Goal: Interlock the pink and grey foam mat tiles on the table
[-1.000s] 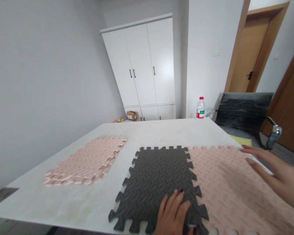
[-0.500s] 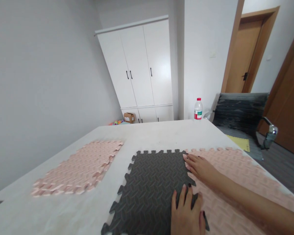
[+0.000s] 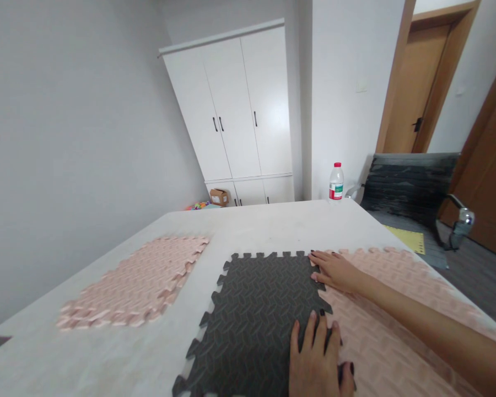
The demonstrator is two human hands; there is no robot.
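Grey mat (image 3: pixel 256 309), edge under hands (image 3: pixel 314 366)

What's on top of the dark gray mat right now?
The left hand lies on the near right part of the dark gray mat; the right hand lies at its far right corner. The mat's surface beneath both hands is covered, so how its edge fits there cannot be seen.

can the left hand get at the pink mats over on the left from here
Probably yes: the left hand lies palm down, fingers spread, with only the flat dark mat and white tabletop between it and the pink mats.
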